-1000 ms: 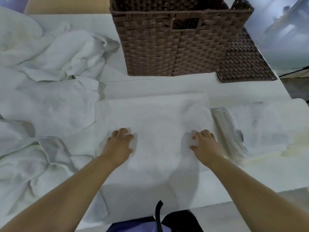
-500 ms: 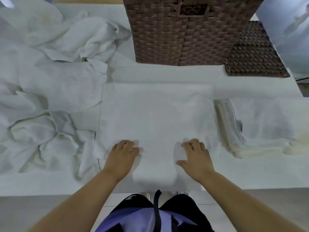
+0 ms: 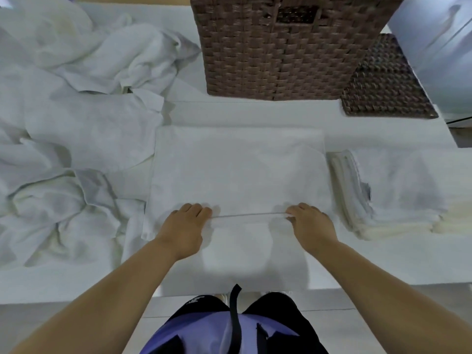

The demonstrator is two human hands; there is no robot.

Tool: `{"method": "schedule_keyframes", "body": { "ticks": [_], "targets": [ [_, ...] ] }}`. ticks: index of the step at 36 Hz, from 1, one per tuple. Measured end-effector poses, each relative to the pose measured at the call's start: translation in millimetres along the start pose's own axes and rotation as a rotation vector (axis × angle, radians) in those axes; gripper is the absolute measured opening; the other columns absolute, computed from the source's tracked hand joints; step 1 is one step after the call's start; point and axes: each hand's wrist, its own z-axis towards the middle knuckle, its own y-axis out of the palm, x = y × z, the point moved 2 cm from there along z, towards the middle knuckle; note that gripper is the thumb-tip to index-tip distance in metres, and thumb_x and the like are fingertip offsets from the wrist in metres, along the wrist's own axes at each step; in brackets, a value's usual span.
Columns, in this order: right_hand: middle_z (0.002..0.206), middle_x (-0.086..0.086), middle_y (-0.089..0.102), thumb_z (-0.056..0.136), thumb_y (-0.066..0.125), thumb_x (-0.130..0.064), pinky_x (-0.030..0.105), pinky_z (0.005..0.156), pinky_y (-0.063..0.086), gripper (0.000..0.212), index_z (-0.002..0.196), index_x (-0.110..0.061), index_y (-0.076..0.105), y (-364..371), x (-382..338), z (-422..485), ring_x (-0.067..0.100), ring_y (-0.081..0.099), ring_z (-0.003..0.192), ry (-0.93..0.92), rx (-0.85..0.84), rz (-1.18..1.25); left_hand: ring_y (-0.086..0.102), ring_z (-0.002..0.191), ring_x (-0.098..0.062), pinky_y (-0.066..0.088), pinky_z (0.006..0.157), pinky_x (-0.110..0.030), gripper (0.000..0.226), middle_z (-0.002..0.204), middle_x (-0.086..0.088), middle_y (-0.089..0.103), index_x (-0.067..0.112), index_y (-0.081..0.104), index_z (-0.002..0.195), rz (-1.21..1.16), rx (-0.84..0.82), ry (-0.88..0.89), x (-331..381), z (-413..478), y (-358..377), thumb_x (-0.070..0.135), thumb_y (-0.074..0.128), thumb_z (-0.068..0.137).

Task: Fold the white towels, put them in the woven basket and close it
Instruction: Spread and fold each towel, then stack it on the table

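A white towel (image 3: pixel 237 172) lies flat in front of me on the white table. My left hand (image 3: pixel 185 226) and my right hand (image 3: pixel 311 224) each pinch its near part, and a taut fold line runs between them. The brown woven basket (image 3: pixel 286 49) stands at the back, its top out of frame. Its flat woven lid (image 3: pixel 385 80) lies to the right of it. A stack of folded white towels (image 3: pixel 393 195) sits right of the flat towel. Crumpled unfolded towels (image 3: pixel 76 118) cover the left side.
The table's near edge (image 3: pixel 76 287) runs just ahead of my body, with pale floor below. A grey-blue surface (image 3: pixel 439 34) rises at the far right, beyond the table's right edge.
Both hands slid toward me along the towel, from its middle to its near part, and closed on the cloth, raising a straight fold line between them. The view tipped down.
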Motion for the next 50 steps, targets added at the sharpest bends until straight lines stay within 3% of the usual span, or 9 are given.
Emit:
{"method": "schedule_keyframes", "body": {
  "ticks": [7,12,17,22,25,32,38,43,50],
  "targets": [
    [0.098,0.006,0.062,0.086,0.038,0.000,0.033,0.071,0.048,0.037,0.107,-0.024,0.056,-39.1,11.0,17.2,0.028,0.059,0.085,0.060,-0.132,0.106,0.051,0.082,-0.016,0.042,0.071,-0.028,0.027,0.104,-0.001,0.061,0.022,0.052,0.114,-0.291,-0.114,-0.065,-15.0,6.1,-33.6,0.012,0.038,0.093],
    [0.081,0.010,0.051,0.084,0.035,0.001,0.036,0.059,0.040,0.021,0.094,-0.018,0.033,-94.9,-6.0,38.8,0.029,0.052,0.071,0.007,-0.058,0.032,0.053,0.068,-0.022,0.041,0.059,-0.031,0.018,0.084,-0.005,0.055,0.025,0.038,0.102,-0.216,-0.075,-0.087,-35.5,27.7,-83.2,0.009,0.036,0.092],
    [0.082,0.010,0.049,0.085,0.039,0.001,0.037,0.063,0.037,0.018,0.087,-0.016,0.034,-174.9,-10.9,69.5,0.030,0.049,0.077,-0.092,0.234,-0.009,0.039,0.060,-0.018,0.025,0.049,-0.023,0.032,0.067,0.002,0.040,0.022,0.035,0.088,-0.121,0.149,-0.015,-47.7,46.8,-172.7,-0.009,0.037,0.079],
    [0.070,0.009,0.045,0.070,0.044,0.012,0.035,0.057,0.035,0.020,0.069,-0.008,0.042,-243.2,-6.7,73.3,0.027,0.044,0.064,-0.341,0.630,-0.029,0.057,0.093,-0.027,0.042,0.073,-0.028,0.037,0.106,0.000,0.061,0.021,0.064,0.100,-0.109,0.474,0.015,-56.0,50.7,-243.0,-0.008,0.047,0.084],
    [0.066,0.014,0.054,0.058,0.043,0.013,0.031,0.053,0.037,0.016,0.062,-0.001,0.049,-241.9,0.4,65.1,0.031,0.048,0.063,-0.493,0.725,-0.106,0.067,0.079,-0.031,0.052,0.064,-0.034,0.036,0.095,-0.007,0.070,0.011,0.071,0.083,0.056,0.800,0.293,-56.4,38.7,-244.6,-0.018,0.057,0.068],
    [0.070,0.003,0.061,0.054,0.041,0.006,0.025,0.052,0.038,0.027,0.062,-0.018,0.049,-127.3,26.0,42.7,0.019,0.050,0.065,-0.526,0.419,-0.020,0.069,0.066,-0.022,0.055,0.053,-0.027,0.043,0.088,-0.003,0.073,0.013,0.075,0.075,0.106,0.645,0.427,-47.7,18.9,-121.6,0.002,0.034,0.067],
    [0.070,-0.005,0.070,0.065,0.043,-0.009,0.019,0.056,0.053,0.034,0.067,-0.020,0.075,-42.8,32.7,26.5,0.014,0.067,0.057,-0.439,0.229,-0.067,0.065,0.058,-0.017,0.050,0.049,-0.020,0.050,0.079,0.003,0.072,0.017,0.076,0.071,0.101,0.407,0.371,-32.5,8.4,-32.7,-0.006,0.087,0.028],
    [0.114,0.004,0.060,0.087,0.051,-0.001,0.033,0.089,0.046,0.034,0.114,-0.014,0.067,-13.4,25.8,14.2,0.029,0.058,0.105,-0.208,0.019,-0.158,0.069,0.070,-0.020,0.054,0.057,-0.026,0.050,0.085,0.000,0.072,0.016,0.076,0.075,0.093,0.402,0.284,-22.4,-0.2,-5.7,-0.002,0.088,0.030],
    [0.140,0.003,0.038,0.093,0.046,-0.022,0.033,0.105,0.029,0.040,0.133,-0.016,0.047,-5.4,6.2,0.0,0.022,0.038,0.128,-0.203,-0.071,-0.269,0.058,0.098,-0.021,0.055,0.072,-0.034,0.040,0.105,-0.001,0.067,0.016,0.073,0.088,0.107,0.379,0.204,-21.3,-7.0,16.0,0.041,0.082,0.059]
  ]
}}
